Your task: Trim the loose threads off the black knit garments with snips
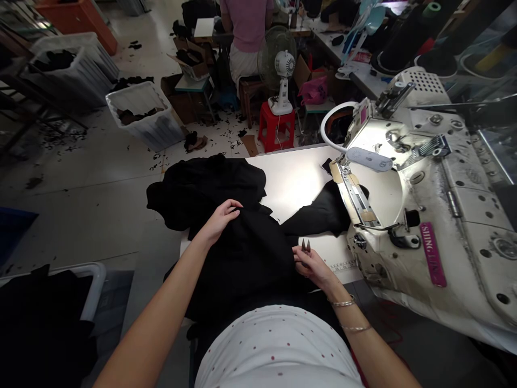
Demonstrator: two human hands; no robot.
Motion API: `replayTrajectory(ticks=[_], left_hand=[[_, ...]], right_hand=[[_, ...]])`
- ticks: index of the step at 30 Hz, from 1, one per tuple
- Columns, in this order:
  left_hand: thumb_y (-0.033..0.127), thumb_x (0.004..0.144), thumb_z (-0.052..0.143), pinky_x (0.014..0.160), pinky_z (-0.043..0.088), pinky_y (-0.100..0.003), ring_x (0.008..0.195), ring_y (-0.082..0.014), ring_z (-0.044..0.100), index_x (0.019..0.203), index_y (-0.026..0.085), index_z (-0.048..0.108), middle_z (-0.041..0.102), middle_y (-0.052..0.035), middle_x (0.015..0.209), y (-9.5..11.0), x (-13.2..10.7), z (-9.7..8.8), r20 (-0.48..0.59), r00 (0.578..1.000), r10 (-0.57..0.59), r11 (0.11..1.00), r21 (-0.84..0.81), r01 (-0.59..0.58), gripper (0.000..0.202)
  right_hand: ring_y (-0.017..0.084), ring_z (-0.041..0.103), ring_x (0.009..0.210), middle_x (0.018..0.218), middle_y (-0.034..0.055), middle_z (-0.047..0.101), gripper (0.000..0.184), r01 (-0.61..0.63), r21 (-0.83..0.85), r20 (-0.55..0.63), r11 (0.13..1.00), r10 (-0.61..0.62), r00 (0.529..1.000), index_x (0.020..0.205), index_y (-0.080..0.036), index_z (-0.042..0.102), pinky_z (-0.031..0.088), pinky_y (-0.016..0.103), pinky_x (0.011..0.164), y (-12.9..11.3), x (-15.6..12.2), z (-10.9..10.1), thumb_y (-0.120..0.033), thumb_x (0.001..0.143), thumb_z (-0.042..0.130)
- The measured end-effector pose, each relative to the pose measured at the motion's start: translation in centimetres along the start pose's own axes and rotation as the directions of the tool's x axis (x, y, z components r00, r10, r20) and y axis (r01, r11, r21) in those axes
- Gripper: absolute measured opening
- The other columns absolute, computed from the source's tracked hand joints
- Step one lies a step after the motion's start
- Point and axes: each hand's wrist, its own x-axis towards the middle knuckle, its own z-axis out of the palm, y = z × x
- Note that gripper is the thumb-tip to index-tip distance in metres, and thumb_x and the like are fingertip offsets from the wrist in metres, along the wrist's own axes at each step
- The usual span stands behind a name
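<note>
Black fabric (250, 253) hangs over the near edge of the white sewing table and onto my lap. My left hand (220, 222) pinches the upper edge of this cloth between thumb and fingers. On the cloth's right side, my right hand (314, 265) grips a pair of thread snips (306, 248), their two pointed blades up and slightly apart. The fingertips of that hand also touch the fabric edge; whether they grip it I cannot tell. More black fabric (214, 183) is heaped behind my left hand. Another black piece (319, 213) reaches under the sewing machine.
A large white sewing machine (440, 199) fills the right side, its lamp (369, 159) lit. Beyond the table stand a fan (281, 81) on a red stool (277, 126) and a seated person (248, 32). White bins (147, 116) and scraps lie left; another bin (99, 291) is beside me.
</note>
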Motion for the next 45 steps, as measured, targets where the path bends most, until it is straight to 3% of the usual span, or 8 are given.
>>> replayTrajectory(ticks=[10, 16, 23, 30, 33, 36, 40, 45], left_hand=[[0.025, 0.058, 0.067, 0.049, 0.036, -0.017, 0.054, -0.0070, 0.049, 0.081, 0.017, 0.055, 0.053, 0.0030, 0.067, -0.6, 0.8, -0.3, -0.077, 0.995, -0.068, 0.997, -0.053, 0.064, 0.027], [0.025, 0.059, 0.066, 0.048, 0.035, -0.018, 0.053, -0.0077, 0.047, 0.080, 0.017, 0.057, 0.052, 0.0031, 0.063, -0.7, 1.1, -0.1, -0.142, 0.989, -0.051, 0.997, -0.064, 0.042, 0.024], [0.025, 0.060, 0.058, 0.056, 0.038, -0.018, 0.061, -0.0082, 0.048, 0.080, 0.019, 0.051, 0.050, 0.0030, 0.069, -1.6, 2.3, -0.7, -0.323, 0.945, 0.056, 0.996, -0.051, -0.076, 0.022], [0.019, 0.061, 0.047, 0.065, 0.041, -0.026, 0.070, -0.0154, 0.051, 0.076, 0.019, 0.047, 0.049, -0.0004, 0.071, -2.0, 2.3, -1.7, -0.337, 0.931, 0.144, 0.978, 0.192, -0.082, 0.016], [0.008, 0.054, 0.044, 0.084, 0.039, -0.034, 0.094, -0.0230, 0.049, 0.072, 0.020, 0.047, 0.052, -0.0039, 0.082, -1.3, 2.0, -0.9, -0.258, 0.936, 0.240, 0.916, 0.379, -0.131, 0.022], [0.004, 0.052, 0.044, 0.101, 0.027, -0.035, 0.111, -0.0234, 0.042, 0.071, 0.022, 0.054, 0.056, -0.0038, 0.092, -0.8, 2.5, 1.3, -0.004, 0.961, 0.277, 0.821, 0.521, -0.235, 0.028], [0.006, 0.053, 0.050, 0.107, 0.018, -0.036, 0.099, -0.0202, 0.051, 0.065, 0.023, 0.060, 0.061, 0.0005, 0.075, -1.3, 4.6, 4.8, 0.346, 0.932, 0.106, 0.732, 0.608, -0.308, 0.023], [0.015, 0.055, 0.061, 0.097, 0.029, -0.035, 0.080, -0.0188, 0.052, 0.054, 0.021, 0.060, 0.057, 0.0010, 0.060, -1.3, 6.8, 6.1, 0.467, 0.884, -0.042, 0.693, 0.651, -0.311, 0.006]], right_hand=[[-0.001, 0.012, 0.031, 0.059, 0.0007, 0.062, 0.051, -0.070, 0.239, 0.031, 0.968, 0.064, 0.997, 0.084, -0.015, 0.067, 0.011, 0.021, 0.035, 1.0, 0.0, -0.8, -0.060, 0.060, 0.067], [0.001, 0.013, 0.034, 0.065, 0.0023, 0.061, 0.061, -0.044, -0.014, -0.042, 0.999, 0.043, 0.998, 0.093, -0.014, 0.065, 0.013, 0.023, 0.036, 1.0, -0.2, -1.0, -0.067, 0.063, 0.057], [0.005, 0.034, 0.047, 0.054, -0.0061, 0.043, 0.043, -0.043, -0.254, -0.062, 0.966, 0.028, 0.998, 0.086, -0.011, 0.067, 0.022, 0.020, 0.044, 1.8, 0.0, -1.3, -0.028, 0.049, 0.079], [0.008, 0.041, 0.060, 0.068, -0.0042, 0.045, 0.051, 0.026, -0.313, -0.081, 0.949, -0.054, 0.995, 0.102, -0.017, 0.066, 0.034, 0.023, 0.057, 1.5, -0.3, -0.7, -0.023, 0.053, 0.074], [0.010, 0.042, 0.062, 0.068, -0.0031, 0.047, 0.047, 0.068, -0.395, -0.079, 0.916, -0.107, 0.991, 0.102, -0.018, 0.067, 0.037, 0.025, 0.060, 1.1, -0.4, -0.3, -0.022, 0.055, 0.070], [0.014, 0.047, 0.067, 0.072, -0.0004, 0.055, 0.043, 0.139, -0.516, -0.032, 0.845, -0.181, 0.983, 0.102, -0.019, 0.068, 0.040, 0.028, 0.065, 0.7, -0.6, 0.3, -0.020, 0.060, 0.065], [0.017, 0.052, 0.074, 0.085, 0.0028, 0.063, 0.043, 0.193, -0.583, 0.051, 0.789, -0.201, 0.978, 0.105, -0.020, 0.067, 0.043, 0.031, 0.072, -0.2, -1.0, 1.3, -0.015, 0.064, 0.058], [0.013, 0.050, 0.067, 0.074, -0.0005, 0.060, 0.039, 0.129, -0.450, -0.053, 0.884, -0.171, 0.984, 0.095, -0.018, 0.069, 0.041, 0.025, 0.063, -0.8, -1.3, 1.4, -0.013, 0.057, 0.063]])
